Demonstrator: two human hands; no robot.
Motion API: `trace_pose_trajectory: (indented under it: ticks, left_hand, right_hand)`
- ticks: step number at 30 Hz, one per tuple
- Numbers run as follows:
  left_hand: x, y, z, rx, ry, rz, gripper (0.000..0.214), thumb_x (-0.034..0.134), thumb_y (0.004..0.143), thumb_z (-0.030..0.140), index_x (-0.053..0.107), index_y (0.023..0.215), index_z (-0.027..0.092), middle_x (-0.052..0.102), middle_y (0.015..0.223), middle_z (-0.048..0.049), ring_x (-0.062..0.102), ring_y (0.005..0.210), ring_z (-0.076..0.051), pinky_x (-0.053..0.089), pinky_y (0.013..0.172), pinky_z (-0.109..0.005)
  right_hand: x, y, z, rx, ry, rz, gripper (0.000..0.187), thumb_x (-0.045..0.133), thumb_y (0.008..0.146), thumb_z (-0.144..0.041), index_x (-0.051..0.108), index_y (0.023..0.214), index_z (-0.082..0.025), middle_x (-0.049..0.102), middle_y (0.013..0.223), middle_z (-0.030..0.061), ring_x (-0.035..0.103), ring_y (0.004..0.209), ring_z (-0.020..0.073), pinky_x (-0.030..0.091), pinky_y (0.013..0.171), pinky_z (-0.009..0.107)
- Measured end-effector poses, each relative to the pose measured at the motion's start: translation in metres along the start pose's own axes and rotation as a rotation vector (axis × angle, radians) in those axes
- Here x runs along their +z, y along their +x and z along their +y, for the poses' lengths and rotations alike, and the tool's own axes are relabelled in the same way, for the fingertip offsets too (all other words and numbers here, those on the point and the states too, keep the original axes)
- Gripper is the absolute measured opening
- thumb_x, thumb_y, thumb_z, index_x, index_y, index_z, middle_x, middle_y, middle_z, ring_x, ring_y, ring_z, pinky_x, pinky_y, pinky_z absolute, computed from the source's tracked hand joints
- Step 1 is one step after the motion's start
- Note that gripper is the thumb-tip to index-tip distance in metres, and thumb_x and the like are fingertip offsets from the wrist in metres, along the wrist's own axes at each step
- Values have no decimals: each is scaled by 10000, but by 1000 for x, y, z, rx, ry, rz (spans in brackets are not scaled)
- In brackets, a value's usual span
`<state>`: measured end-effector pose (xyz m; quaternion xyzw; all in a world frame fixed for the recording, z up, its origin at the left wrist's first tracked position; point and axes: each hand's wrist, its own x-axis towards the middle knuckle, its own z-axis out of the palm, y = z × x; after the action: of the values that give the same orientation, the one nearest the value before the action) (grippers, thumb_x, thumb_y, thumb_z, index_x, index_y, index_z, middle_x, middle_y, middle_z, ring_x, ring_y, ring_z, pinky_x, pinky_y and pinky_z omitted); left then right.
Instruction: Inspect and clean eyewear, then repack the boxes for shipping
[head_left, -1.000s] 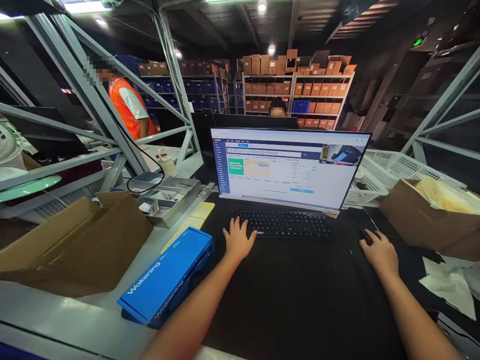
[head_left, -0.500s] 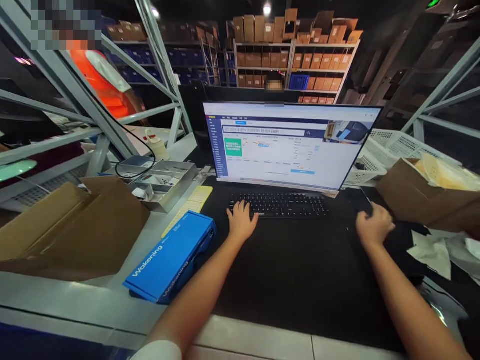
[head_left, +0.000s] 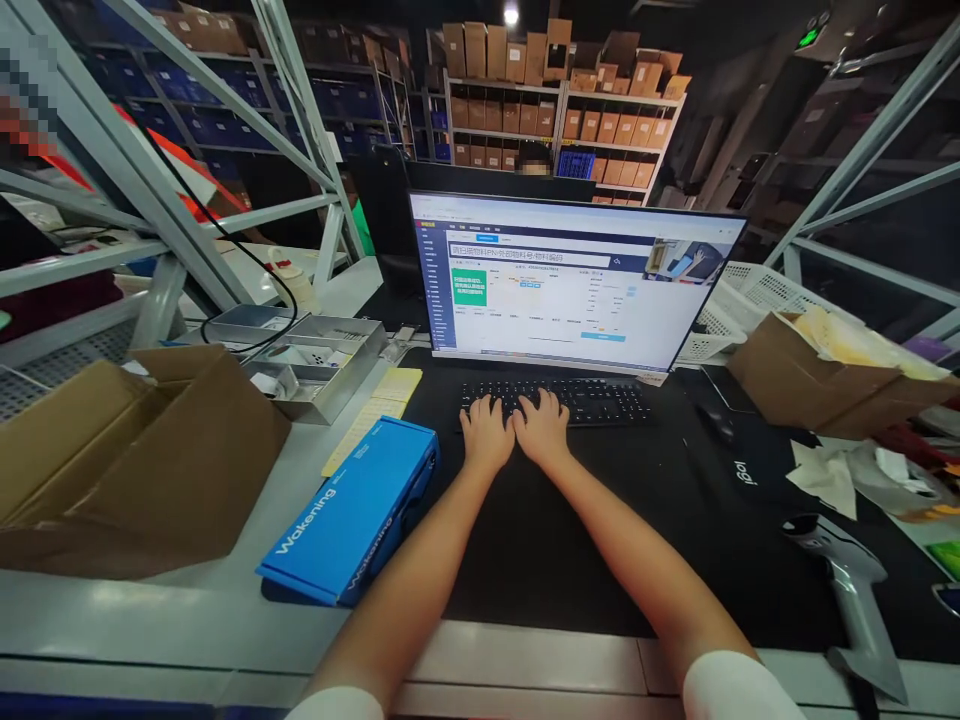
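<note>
Both of my hands rest side by side on the left half of a black keyboard (head_left: 592, 398). My left hand (head_left: 486, 433) lies flat with its fingers spread over the keys. My right hand (head_left: 541, 427) is beside it, fingers also stretched onto the keys, holding nothing. Behind the keyboard stands a lit monitor (head_left: 574, 280) showing a web form. A black mouse (head_left: 715, 421) sits untouched on the black desk mat (head_left: 600, 540) to the right. A blue box marked "Wakening" (head_left: 352, 510) lies left of my left forearm.
An open cardboard box (head_left: 135, 450) and a metal tray (head_left: 319, 362) sit at the left. Another cardboard box (head_left: 810, 375), white baskets (head_left: 757, 295) and crumpled paper are at the right. A grey barcode scanner (head_left: 851, 590) lies near the front right. A person sits behind the monitor.
My right hand left the mouse and moved left onto the keyboard beside my left hand. The camera moved closer and tilted down; the scanner came into view.
</note>
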<state>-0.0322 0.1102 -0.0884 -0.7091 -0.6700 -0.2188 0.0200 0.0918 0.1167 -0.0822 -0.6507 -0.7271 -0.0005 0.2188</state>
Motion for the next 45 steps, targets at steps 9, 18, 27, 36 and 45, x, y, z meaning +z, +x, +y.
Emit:
trace_pose_trajectory:
  ticks: [9, 18, 27, 36, 45]
  left_hand:
    - [-3, -1, 0, -24, -32, 12, 471, 473, 968, 358, 587, 1356, 116, 531, 1453, -185, 439, 1358, -349, 307, 1160, -599]
    - [-2, 0, -2, -30, -40, 2, 493, 460, 970, 382, 572, 1373, 121, 523, 1468, -179, 410, 1388, -356, 309, 1162, -599]
    - [2, 1, -6, -22, -15, 2, 513, 453, 973, 400, 559, 1385, 114, 496, 1483, -192, 398, 1399, -353, 304, 1172, -573]
    - [5, 2, -5, -29, -16, -5, 519, 408, 989, 419, 556, 1390, 124, 470, 1514, -179, 367, 1425, -346, 279, 1181, -575]
    - [-5, 12, -11, -29, 27, -55, 588, 434, 965, 517, 545, 1421, 162, 470, 1538, -141, 350, 1435, -371, 299, 1156, -597]
  right_hand:
    - [1, 2, -1, 79, -11, 34, 484, 409, 1003, -449, 629, 1340, -179, 547, 1367, 206, 368, 1352, 362, 235, 1108, 566]
    - [2, 1, 3, 29, 66, -14, 473, 412, 1007, -405, 603, 1357, -150, 346, 1598, 181, 188, 1502, 376, 187, 1148, 623]
    - [-29, 1, 36, 73, 152, 80, 405, 433, 988, -355, 648, 1264, -151, 481, 1506, 168, 292, 1461, 331, 221, 1139, 559]
    - [-95, -23, 213, 305, -179, 81, 413, 433, 941, -378, 692, 1175, -158, 594, 1388, 129, 396, 1377, 296, 297, 1099, 526]
    - [-115, -25, 306, 544, -230, 27, 554, 435, 912, -372, 571, 1387, -123, 515, 1417, 227, 551, 1209, 366, 451, 975, 542]
